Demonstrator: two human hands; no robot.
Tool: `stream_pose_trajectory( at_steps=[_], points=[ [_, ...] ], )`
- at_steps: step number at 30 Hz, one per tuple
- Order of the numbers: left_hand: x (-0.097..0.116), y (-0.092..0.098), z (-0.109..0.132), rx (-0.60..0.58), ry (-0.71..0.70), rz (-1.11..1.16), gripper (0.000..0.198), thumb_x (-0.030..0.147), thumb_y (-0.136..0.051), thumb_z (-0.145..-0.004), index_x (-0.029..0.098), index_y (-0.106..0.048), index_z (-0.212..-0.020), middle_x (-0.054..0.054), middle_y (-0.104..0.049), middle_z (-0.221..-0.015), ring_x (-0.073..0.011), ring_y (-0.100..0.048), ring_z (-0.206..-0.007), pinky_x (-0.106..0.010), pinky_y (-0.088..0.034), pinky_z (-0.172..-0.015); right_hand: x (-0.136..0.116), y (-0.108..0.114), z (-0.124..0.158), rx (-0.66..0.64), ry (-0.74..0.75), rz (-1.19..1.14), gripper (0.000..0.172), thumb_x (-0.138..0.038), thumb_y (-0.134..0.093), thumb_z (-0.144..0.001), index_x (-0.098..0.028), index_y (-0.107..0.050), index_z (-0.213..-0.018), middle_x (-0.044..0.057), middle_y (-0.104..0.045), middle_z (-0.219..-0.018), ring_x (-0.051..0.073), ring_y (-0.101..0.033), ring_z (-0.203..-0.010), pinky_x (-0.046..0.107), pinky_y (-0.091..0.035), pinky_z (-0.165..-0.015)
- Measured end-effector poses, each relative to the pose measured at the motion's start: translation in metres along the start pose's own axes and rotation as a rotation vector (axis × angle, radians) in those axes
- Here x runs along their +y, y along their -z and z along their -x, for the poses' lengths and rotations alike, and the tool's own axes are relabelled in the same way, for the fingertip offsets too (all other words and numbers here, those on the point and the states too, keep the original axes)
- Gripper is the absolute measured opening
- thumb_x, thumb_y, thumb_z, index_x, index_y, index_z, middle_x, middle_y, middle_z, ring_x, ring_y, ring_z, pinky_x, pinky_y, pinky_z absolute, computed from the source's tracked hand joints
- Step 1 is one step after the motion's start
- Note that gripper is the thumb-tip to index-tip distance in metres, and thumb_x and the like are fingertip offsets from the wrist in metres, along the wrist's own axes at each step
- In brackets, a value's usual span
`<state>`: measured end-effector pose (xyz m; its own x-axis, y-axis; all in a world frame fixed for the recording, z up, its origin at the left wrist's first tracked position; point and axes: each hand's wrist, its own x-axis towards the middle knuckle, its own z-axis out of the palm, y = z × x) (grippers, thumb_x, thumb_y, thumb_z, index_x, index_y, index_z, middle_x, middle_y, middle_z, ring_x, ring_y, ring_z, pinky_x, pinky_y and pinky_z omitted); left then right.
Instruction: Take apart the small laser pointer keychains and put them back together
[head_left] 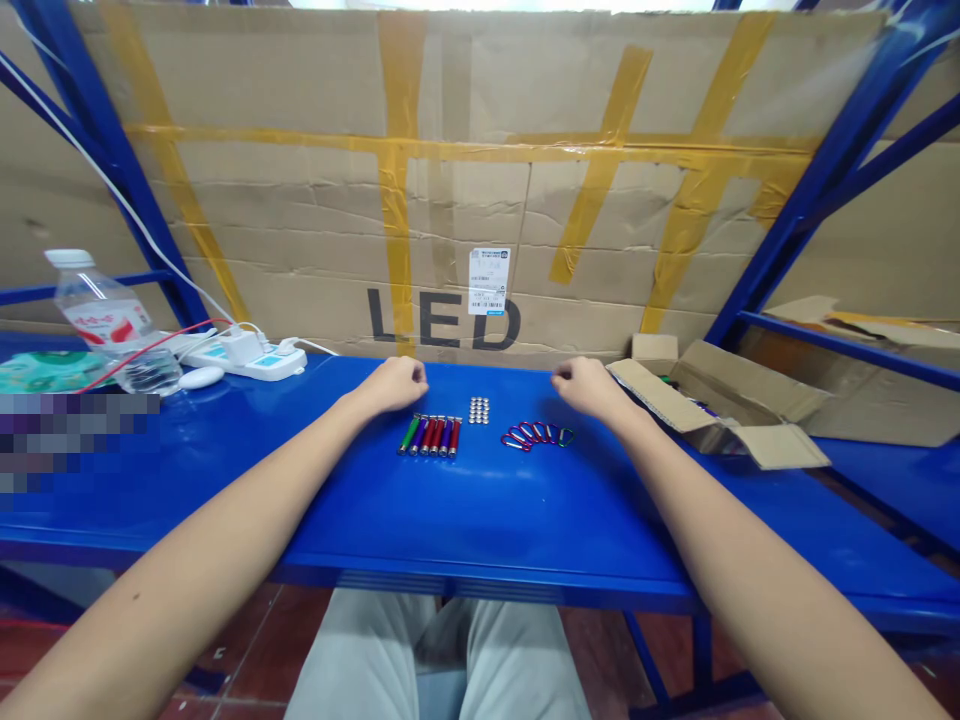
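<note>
My left hand (pixel 396 384) rests on the blue table in a loose fist, with no object showing in it. Just in front of it lies a row of several small metal tubes (pixel 431 436), green, purple and red, like mini flashlights. Between the hands, small round silver button cells (pixel 479 411) are set out in a tight grid. My right hand (pixel 586 384) is also curled into a fist on the tabletop, nothing visible in its fingers. Nearest to it, several coloured carabiners (pixel 537 434) lie overlapping in a curved row.
An open cardboard box (pixel 712 400) with small items inside stands at the right. On the left are a water bottle (pixel 112 325), a white power strip (pixel 255 358) with cables and a white oval object (pixel 201 378). A large taped carton (pixel 330 230) walls off the back.
</note>
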<state>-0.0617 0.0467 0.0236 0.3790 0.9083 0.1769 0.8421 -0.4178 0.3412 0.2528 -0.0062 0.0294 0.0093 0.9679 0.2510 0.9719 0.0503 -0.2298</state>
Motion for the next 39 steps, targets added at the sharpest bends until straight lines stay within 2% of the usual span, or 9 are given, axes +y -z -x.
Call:
stream_pose_trajectory(
  at_steps=[3,5,8,12,19,29,34,37,39],
  points=[
    [0.024,-0.001,0.008,-0.095,-0.154,0.159,0.018,0.029,-0.058,-0.076,0.017,-0.071,-0.081,-0.006,-0.072,-0.085,-0.0184,-0.063,-0.079,-0.027,-0.044,-0.071,-0.04,0.008,0.022,-0.052,0.427,-0.192,0.025,-0.021,-0.052,-0.089,-0.017,-0.076,-0.093,0.007,-0.073,-0.097,0.019,-0.064,-0.088,0.026,-0.044,-0.08],
    [0.037,-0.004,0.012,-0.12,-0.216,0.16,0.019,0.028,-0.058,-0.075,0.016,-0.072,-0.08,-0.005,-0.072,-0.083,-0.0179,-0.063,-0.078,-0.027,-0.044,-0.069,-0.064,0.006,0.037,-0.126,0.611,-0.223,0.025,-0.022,-0.052,-0.091,-0.019,-0.076,-0.098,0.006,-0.072,-0.096,0.018,-0.063,-0.087,0.026,-0.045,-0.08],
    [0.045,-0.008,0.017,-0.121,-0.282,0.107,0.019,0.023,-0.056,-0.073,0.017,-0.074,-0.077,-0.004,-0.072,-0.081,-0.0168,-0.062,-0.076,-0.025,-0.043,-0.066,-0.087,-0.008,0.05,-0.15,0.783,-0.229,0.027,-0.021,-0.051,-0.093,-0.02,-0.075,-0.104,0.008,-0.071,-0.101,0.019,-0.063,-0.09,0.03,-0.045,-0.084],
    [0.044,-0.011,0.017,-0.116,-0.3,0.055,0.018,0.023,-0.057,-0.073,0.017,-0.074,-0.076,-0.004,-0.072,-0.079,-0.0166,-0.062,-0.073,-0.025,-0.042,-0.063,-0.095,-0.025,0.055,-0.147,0.871,-0.194,0.026,-0.021,-0.05,-0.094,-0.019,-0.075,-0.1,0.009,-0.071,-0.108,0.022,-0.062,-0.099,0.034,-0.044,-0.089],
    [0.044,-0.017,0.01,-0.129,-0.265,0.078,0.016,0.021,-0.059,-0.075,0.017,-0.074,-0.075,-0.004,-0.074,-0.079,-0.0161,-0.064,-0.072,-0.025,-0.042,-0.064,-0.095,-0.009,0.058,-0.342,0.791,-0.183,0.018,-0.021,-0.053,-0.091,-0.017,-0.068,-0.082,0.004,-0.068,-0.079,0.016,-0.058,-0.073,0.028,-0.041,-0.07],
    [0.03,-0.013,-0.011,-0.025,-0.098,-0.016,0.011,0.022,-0.064,-0.074,0.017,-0.074,-0.075,-0.006,-0.073,-0.078,-0.0187,-0.065,-0.076,-0.028,-0.043,-0.066,-0.089,0.01,0.062,-0.566,0.581,-0.139,0.005,-0.018,-0.059,-0.076,-0.019,-0.054,-0.073,-0.001,-0.059,-0.07,0.011,-0.047,-0.058,0.025,-0.03,-0.053],
    [0.034,-0.007,-0.022,0.06,-0.227,0.029,0.019,0.018,-0.056,-0.081,0.016,-0.074,-0.089,-0.007,-0.074,-0.094,-0.0183,-0.066,-0.087,-0.027,-0.045,-0.076,-0.057,0.017,0.039,-0.341,0.413,-0.248,0.005,-0.017,-0.054,-0.076,-0.019,-0.053,-0.08,0.001,-0.062,-0.075,0.013,-0.051,-0.063,0.025,-0.034,-0.057],
    [0.05,-0.006,-0.03,-0.045,-0.334,-0.07,0.023,0.014,-0.054,-0.079,0.016,-0.074,-0.092,-0.007,-0.074,-0.095,-0.0185,-0.065,-0.087,-0.027,-0.044,-0.075,-0.038,0.011,0.024,-0.147,0.335,-0.192,0.012,-0.019,-0.056,-0.075,-0.019,-0.053,-0.087,0.004,-0.064,-0.082,0.015,-0.053,-0.069,0.026,-0.035,-0.06],
    [0.06,-0.007,-0.037,-0.122,-0.337,-0.129,0.024,0.013,-0.055,-0.079,0.017,-0.074,-0.094,-0.008,-0.074,-0.096,-0.0187,-0.066,-0.086,-0.027,-0.044,-0.073,-0.031,0.005,0.018,-0.127,0.278,-0.165,0.021,-0.022,-0.056,-0.077,-0.019,-0.053,-0.098,0.005,-0.064,-0.083,0.016,-0.054,-0.068,0.027,-0.035,-0.059]
  ],
)
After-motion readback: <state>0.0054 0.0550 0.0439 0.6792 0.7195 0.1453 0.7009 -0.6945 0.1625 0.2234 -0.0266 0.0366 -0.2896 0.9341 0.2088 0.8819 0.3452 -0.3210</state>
